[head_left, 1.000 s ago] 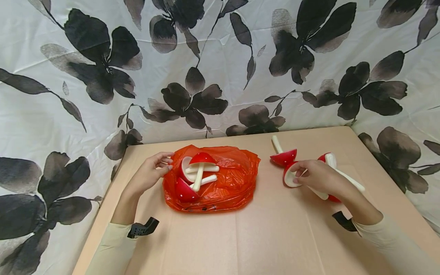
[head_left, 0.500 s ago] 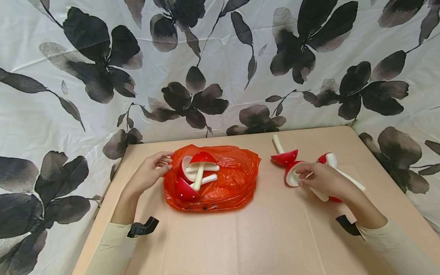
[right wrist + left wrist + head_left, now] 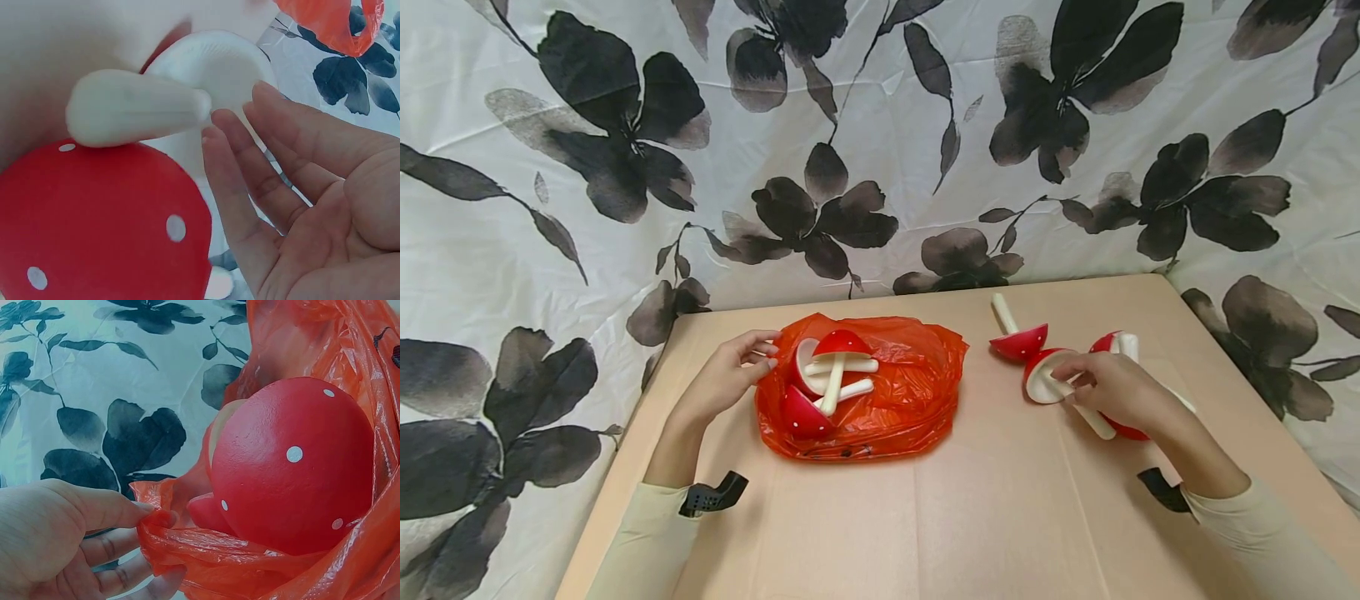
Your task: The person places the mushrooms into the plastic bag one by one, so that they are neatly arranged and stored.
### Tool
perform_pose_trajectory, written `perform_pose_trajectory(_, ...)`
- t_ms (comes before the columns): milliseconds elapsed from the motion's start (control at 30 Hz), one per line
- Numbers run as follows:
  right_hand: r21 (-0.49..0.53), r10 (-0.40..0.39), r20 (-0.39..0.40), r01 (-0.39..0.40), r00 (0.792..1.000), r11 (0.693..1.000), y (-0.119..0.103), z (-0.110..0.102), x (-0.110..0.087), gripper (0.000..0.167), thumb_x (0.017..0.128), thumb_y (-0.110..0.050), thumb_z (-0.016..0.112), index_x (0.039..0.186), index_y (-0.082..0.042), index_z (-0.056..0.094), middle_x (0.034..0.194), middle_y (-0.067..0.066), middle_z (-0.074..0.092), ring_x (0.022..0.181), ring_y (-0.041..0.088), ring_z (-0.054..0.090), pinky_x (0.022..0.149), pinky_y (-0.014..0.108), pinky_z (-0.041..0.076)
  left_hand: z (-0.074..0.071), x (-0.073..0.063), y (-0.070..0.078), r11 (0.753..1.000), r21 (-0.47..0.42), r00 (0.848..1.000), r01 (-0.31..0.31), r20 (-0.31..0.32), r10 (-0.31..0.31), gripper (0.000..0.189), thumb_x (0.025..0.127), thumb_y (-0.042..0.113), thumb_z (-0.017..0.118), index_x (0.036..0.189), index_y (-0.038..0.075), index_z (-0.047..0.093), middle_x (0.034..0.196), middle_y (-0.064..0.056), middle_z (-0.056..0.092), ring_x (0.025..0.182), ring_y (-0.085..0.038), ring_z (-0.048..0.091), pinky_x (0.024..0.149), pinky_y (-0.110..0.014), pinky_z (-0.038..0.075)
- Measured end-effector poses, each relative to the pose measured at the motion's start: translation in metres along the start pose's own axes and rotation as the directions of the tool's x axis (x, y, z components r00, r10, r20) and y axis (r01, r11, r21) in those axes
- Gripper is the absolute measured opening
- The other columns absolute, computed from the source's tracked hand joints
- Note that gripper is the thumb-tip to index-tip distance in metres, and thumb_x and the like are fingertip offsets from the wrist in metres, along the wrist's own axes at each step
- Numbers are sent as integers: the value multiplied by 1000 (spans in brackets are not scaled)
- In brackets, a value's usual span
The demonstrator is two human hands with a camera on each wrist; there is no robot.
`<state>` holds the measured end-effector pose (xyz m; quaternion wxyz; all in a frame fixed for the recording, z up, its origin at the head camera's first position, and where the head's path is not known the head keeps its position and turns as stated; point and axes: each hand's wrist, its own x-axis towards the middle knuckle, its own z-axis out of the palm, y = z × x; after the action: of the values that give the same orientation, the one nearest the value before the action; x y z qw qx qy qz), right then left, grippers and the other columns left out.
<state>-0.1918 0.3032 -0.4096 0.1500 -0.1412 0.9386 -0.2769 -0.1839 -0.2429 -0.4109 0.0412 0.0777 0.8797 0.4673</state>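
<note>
An orange-red plastic bag (image 3: 917,392) lies on the table with several red-capped, white-stemmed toy mushrooms (image 3: 807,415) in its mouth. My left hand (image 3: 730,375) pinches the bag's left rim between thumb and finger; the left wrist view shows that rim (image 3: 156,519) beside a white-dotted red cap (image 3: 294,462). At the right, my right hand (image 3: 1112,387) hovers over more mushrooms, its fingers loosely bent and apart. Its fingertips are close to a mushroom's pale stem (image 3: 137,107) and white cap underside (image 3: 1043,383); whether they touch it I cannot tell.
Another mushroom (image 3: 1019,343) lies behind, its stem pointing away. A further mushroom (image 3: 1126,343) sits beyond my right hand, partly hidden by it. The light wooden table (image 3: 917,533) ends at a white cloth (image 3: 925,242) printed with dark flowers.
My right hand has shifted slightly to the right, and the cap at its fingertips has moved slightly with it, showing more of its stem. My left hand and the bag have stayed put.
</note>
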Motion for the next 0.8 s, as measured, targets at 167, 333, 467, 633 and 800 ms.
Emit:
perform_pose_trajectory(167, 2, -28, -6, 28, 1000, 1000, 2, 2, 1, 37, 86, -8, 77, 122, -3, 70, 113, 15, 70, 100, 31, 65, 79, 41, 60, 1, -1, -1, 1000, 1, 1000, -6, -6, 6, 42, 99, 2, 57, 141, 3, 54, 121, -22, 63, 104, -36, 63, 78, -28, 59)
perform_pose_trajectory(333, -21, -18, -21, 18, 1000, 1000, 5, 3, 1, 34, 86, -7, 78, 119, -2, 70, 106, 11, 69, 96, 27, 64, 80, 42, 59, 1, -1, -1, 1000, 7, 1000, 0, -8, 0, 42, 100, 3, 57, 141, 4, 54, 121, -20, 63, 104, -35, 64, 77, -29, 60)
perform_pose_trajectory(467, -28, 3, -32, -4, 999, 1000, 8, 3, 0, 39, 85, -10, 80, 120, 1, 67, 106, 14, 68, 97, 30, 64, 83, 47, 58, 1, -1, -1, 1000, 12, 1000, -4, -9, 4, 42, 99, 3, 57, 142, 3, 54, 120, -21, 63, 103, -35, 63, 77, -29, 60)
perform_pose_trajectory(633, -51, -39, -51, 36, 998, 998, 13, 6, -2, 40, 85, -14, 81, 116, 4, 65, 100, 12, 69, 91, 28, 65, 79, 43, 57, 1, -1, -1, 1000, 9, 1000, -3, -7, 3, 43, 100, 3, 58, 142, 3, 54, 121, -21, 63, 104, -35, 63, 77, -28, 59)
perform_pose_trajectory(800, -74, -58, -38, 55, 998, 996, 15, 10, -1, 37, 85, -17, 80, 112, 3, 65, 93, 5, 69, 85, 22, 64, 73, 36, 53, 1, -1, -1, 1000, 8, 1000, -6, -5, 6, 43, 100, 3, 58, 142, 3, 54, 121, -22, 63, 105, -36, 63, 78, -27, 59)
